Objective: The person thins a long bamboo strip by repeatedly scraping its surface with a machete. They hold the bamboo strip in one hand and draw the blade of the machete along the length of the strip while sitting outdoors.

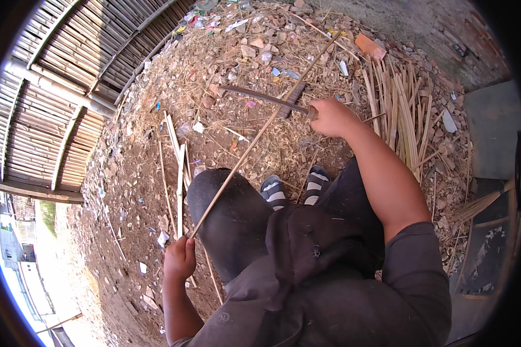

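My left hand [180,259], closed by my left knee, grips the near end of a long thin bamboo strip [236,172]. The strip slants over that knee and away to the far right. In my right hand [332,118] is the handle of a long knife [255,96], its narrow dark blade pointing left. Blade and strip cross just left of the right hand; whether they touch I cannot tell. Below the crossing, a dark ribbed block [294,99] lies on the ground, partly covered by them.
Split bamboo strips [402,110] are heaped at right, and a few pale strips [178,173] lie beside my left knee. Stones, straw and litter cover the ground. A bamboo-slat wall [69,75] stands at left, a masonry wall [422,34] far right. An orange brick [370,46] lies near it.
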The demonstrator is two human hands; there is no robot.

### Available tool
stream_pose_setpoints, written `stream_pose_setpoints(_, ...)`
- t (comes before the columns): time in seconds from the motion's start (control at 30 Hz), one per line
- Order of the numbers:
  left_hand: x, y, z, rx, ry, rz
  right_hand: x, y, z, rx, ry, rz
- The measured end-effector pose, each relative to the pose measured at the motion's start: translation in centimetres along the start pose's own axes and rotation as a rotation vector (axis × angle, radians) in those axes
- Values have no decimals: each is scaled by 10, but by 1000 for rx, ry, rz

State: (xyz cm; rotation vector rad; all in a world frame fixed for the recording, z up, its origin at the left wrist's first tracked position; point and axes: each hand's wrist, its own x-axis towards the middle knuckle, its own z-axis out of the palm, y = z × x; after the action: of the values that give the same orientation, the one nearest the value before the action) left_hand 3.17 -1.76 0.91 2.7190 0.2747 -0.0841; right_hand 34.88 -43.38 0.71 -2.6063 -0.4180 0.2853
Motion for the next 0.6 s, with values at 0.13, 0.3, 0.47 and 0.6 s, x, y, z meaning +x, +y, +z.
stream_pose_setpoints(0.13,-2,0,4,-94,-66,-22,-25,-42,0,-195,-17,-307)
stream_pose_setpoints(0.3,5,5,6,-159,-114,-2,-1,-2,7,54,-66,-112)
stream_pose_setpoints(0.47,6,11,1,-170,-123,-68,-9,-37,10,-99,-33,-119)
stream_pose_setpoints(0.6,2,9,1,-99,-96,-16,-16,-54,15,-275,-202,-297)
